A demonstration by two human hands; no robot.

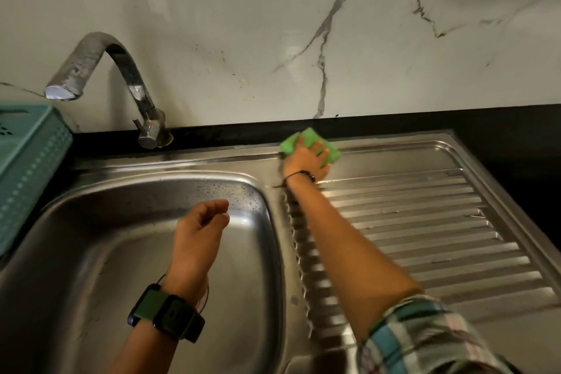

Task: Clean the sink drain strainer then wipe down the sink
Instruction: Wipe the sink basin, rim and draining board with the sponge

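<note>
A steel sink (pixel 91 222) with a deep basin fills the lower left, and its ribbed drainboard (pixel 425 222) runs to the right. My right hand (pixel 306 161) presses a green sponge (pixel 303 138) onto the far rim of the drainboard, fingers spread over it. My left hand (pixel 200 228) hovers over the basin with fingers loosely curled, holding nothing. The drain strainer is not visible; my left forearm covers part of the basin floor.
A curved metal tap (pixel 127 76) stands at the back left, spout over the basin. A teal plastic basket (pixel 27 167) sits on the counter at far left. A marble-patterned wall rises behind the black counter (pixel 516 124).
</note>
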